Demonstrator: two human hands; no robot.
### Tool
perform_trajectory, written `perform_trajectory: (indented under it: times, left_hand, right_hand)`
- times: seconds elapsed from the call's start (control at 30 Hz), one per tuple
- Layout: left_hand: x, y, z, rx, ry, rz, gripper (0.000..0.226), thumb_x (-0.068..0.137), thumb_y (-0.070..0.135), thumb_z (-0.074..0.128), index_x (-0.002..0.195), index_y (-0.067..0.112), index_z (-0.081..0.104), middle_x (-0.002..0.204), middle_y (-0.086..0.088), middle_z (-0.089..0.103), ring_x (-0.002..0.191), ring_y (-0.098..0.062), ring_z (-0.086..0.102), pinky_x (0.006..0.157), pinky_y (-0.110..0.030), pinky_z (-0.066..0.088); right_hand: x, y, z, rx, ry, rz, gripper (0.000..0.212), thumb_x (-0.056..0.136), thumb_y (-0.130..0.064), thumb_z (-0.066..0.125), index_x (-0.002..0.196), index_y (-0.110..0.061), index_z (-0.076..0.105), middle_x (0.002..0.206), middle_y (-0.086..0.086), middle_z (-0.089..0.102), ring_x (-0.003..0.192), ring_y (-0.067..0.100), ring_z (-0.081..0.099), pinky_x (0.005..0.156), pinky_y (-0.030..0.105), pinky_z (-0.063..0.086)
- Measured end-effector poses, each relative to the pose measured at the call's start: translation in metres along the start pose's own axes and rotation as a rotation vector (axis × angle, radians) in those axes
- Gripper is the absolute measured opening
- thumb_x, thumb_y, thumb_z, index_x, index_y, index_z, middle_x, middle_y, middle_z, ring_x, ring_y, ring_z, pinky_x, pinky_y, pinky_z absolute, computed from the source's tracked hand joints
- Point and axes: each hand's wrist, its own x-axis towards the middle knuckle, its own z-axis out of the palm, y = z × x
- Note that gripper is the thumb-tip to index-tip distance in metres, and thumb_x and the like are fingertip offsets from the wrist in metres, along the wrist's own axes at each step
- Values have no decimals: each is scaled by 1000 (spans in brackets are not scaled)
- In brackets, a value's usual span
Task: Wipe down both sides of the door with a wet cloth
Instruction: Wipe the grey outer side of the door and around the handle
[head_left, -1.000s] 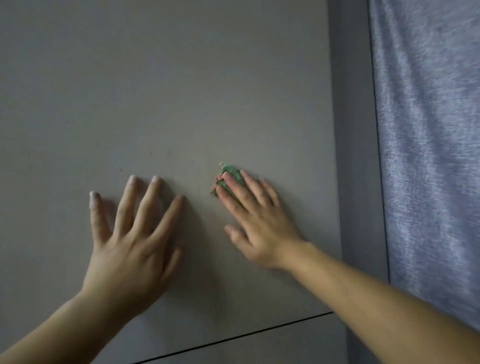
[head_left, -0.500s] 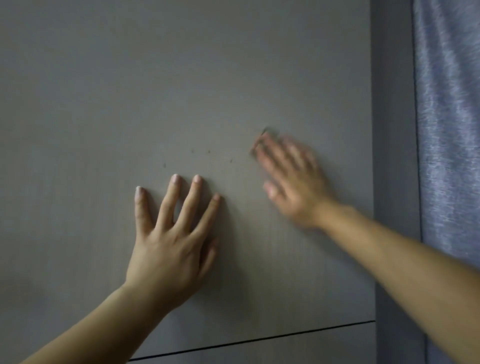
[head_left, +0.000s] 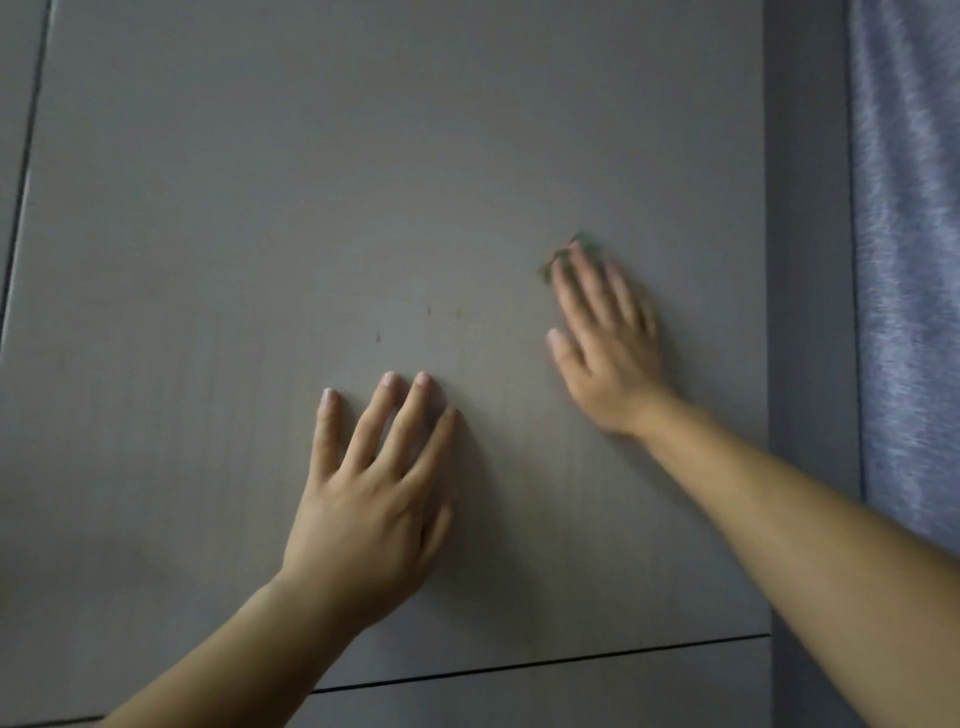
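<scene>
The grey door (head_left: 260, 208) fills most of the head view. My left hand (head_left: 369, 493) lies flat on it with fingers spread and holds nothing. My right hand (head_left: 605, 343) presses a small green cloth (head_left: 576, 244) against the door, up and to the right of the left hand. Only the cloth's edge shows past the fingertips; the rest is hidden under the fingers. The right hand is slightly blurred. A few small dark specks (head_left: 428, 312) mark the door between the two hands.
A grey door frame (head_left: 810, 312) runs down the right side. A blue-grey curtain (head_left: 909, 260) hangs beyond it. A dark groove (head_left: 519, 665) crosses the door below my hands, and another vertical groove (head_left: 26, 156) runs at the far left.
My right hand with the cloth slid up and to the right across the door. The left hand stayed flat in place. The view shifted left, showing the door's left groove.
</scene>
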Motion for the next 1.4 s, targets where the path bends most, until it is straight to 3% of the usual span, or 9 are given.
perform_trajectory:
  times: [0.07, 0.2, 0.27, 0.43, 0.5, 0.67, 0.87, 1.17, 1.4]
  left_hand:
    - [1, 3, -2, -7, -11, -15, 66, 93, 44, 47, 149, 10, 54, 164, -18, 36, 152, -44, 32, 115, -76, 24]
    - [-1, 8, -3, 3, -44, -40, 69, 91, 47, 46, 150, 11, 52, 166, -19, 33, 154, -45, 25, 117, -77, 18]
    - [-4, 13, -2, 2, -52, -41, 69, 90, 46, 46, 150, 13, 53, 165, -22, 32, 154, -47, 24, 116, -79, 16]
    - [-6, 36, 2, -14, -67, -13, 67, 91, 46, 42, 149, 15, 55, 165, -22, 33, 154, -46, 25, 114, -81, 16]
    - [-2, 44, 4, -21, -70, -25, 68, 89, 46, 42, 148, 16, 57, 164, -22, 35, 153, -50, 25, 112, -84, 14]
    - [-2, 46, 11, -21, -27, -22, 69, 86, 45, 44, 147, 15, 58, 162, -23, 37, 151, -53, 27, 111, -85, 11]
    - [-2, 45, 16, 7, 9, -7, 67, 89, 43, 45, 150, 16, 55, 163, -22, 35, 151, -53, 25, 112, -82, 8]
    - [-4, 40, 13, 13, -30, 14, 67, 91, 45, 43, 151, 15, 53, 165, -19, 35, 153, -49, 25, 114, -82, 11]
    - [-14, 20, 12, -36, 35, 41, 68, 94, 41, 46, 150, 4, 50, 165, -22, 32, 154, -40, 30, 120, -70, 23]
  right_hand:
    - [5, -14, 1, 36, 26, 173, 72, 97, -47, 30, 163, -19, 16, 171, 5, 7, 157, 32, 10, 125, 51, 14]
    - [-74, -51, 28, -3, -14, -244, 74, 97, -46, 37, 163, -19, 16, 171, 6, 12, 157, 34, 12, 125, 56, 14]
    - [-100, -33, 27, -24, -67, -294, 76, 96, -46, 38, 163, -22, 12, 171, 3, 8, 157, 32, 11, 125, 55, 15]
    - [-74, 62, 7, 83, -27, 404, 73, 97, -50, 24, 162, -19, 11, 170, 3, -4, 157, 35, 10, 126, 48, 11]
    - [-83, 58, 13, 115, 27, 508, 76, 97, -52, 24, 162, -16, 15, 171, 6, 1, 157, 35, 10, 126, 48, 10]
    - [-147, 37, 37, 65, -24, 60, 73, 98, -47, 36, 162, -17, 15, 170, 4, 7, 157, 35, 13, 124, 53, 14]
    - [-92, 99, 26, 133, 83, 587, 75, 98, -50, 23, 163, -14, 14, 172, 7, 1, 156, 35, 11, 126, 50, 8]
    - [-209, 13, 60, 74, 22, 58, 79, 94, -44, 42, 163, -20, 11, 172, 6, 5, 156, 36, 13, 121, 58, 18]
    - [-69, -3, 24, 132, 106, 359, 78, 96, -55, 23, 161, -14, 22, 170, 10, 10, 156, 36, 13, 124, 54, 14]
